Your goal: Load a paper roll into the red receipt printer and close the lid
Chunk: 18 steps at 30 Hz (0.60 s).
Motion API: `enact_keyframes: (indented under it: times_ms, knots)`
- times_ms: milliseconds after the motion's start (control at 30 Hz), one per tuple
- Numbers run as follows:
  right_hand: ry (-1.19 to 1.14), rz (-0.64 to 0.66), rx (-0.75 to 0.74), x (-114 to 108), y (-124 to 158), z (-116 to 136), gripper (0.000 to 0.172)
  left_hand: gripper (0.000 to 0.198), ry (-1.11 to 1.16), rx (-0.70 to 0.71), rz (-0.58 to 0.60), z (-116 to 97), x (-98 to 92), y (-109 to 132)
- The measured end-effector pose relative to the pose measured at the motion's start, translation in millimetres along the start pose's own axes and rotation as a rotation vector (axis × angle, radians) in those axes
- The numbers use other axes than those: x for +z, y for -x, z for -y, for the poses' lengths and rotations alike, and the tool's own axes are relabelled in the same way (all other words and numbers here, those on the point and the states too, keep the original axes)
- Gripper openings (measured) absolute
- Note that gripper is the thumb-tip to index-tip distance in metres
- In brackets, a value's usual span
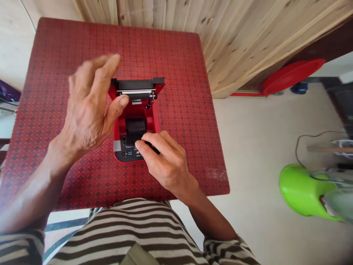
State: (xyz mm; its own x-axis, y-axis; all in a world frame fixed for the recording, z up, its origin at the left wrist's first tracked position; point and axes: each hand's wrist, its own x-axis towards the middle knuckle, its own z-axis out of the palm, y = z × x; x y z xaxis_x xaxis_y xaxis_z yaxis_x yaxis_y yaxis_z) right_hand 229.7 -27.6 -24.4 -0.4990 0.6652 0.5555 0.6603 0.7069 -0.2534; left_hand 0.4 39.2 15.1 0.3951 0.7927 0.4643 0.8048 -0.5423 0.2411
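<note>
A small red and black printer [156,121], which looks like a label or receipt printer, sits on the table with its lid [136,84] raised. Under the lid shows a roller. Inside the red bay lies a black block-like part [135,126]. My left hand [88,99] is open beside the lid, fingers spread, its thumb in front of the lid's left side. At the front right of the bay, my right hand [165,160] is closed in a pinch by the black front piece. What its fingertips hold, if anything, is hidden.
The table [179,62] has a red patterned cover and stands against a wooden plank wall [176,16]. To the right on the floor are a bright green stool-like object [298,189] and a cable [299,145]. A red round object [292,75] leans by the wall.
</note>
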Motion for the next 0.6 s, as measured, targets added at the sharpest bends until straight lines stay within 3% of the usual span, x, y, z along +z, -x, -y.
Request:
enact_keyframes:
  times_ms: [67,167,333,600]
  knots:
    - [-0.011,-0.018,0.015,-0.3,4.2,0.4,0.026,0.062,0.025,0.001,0.027,0.5,3.3,3.7]
    - [-0.017,-0.041,0.023,0.5,8.5,-0.1,0.025,0.051,0.049,0.098,-0.039,-8.0,5.3,28.2]
    - [-0.039,-0.053,0.040,3.2,10.5,-1.2,0.022,0.067,0.008,0.180,0.000,-27.1,10.9,72.5]
    - [-0.062,-0.053,0.069,3.7,9.8,-1.6,0.021,0.083,-0.030,0.240,-0.057,-32.9,26.0,82.5]
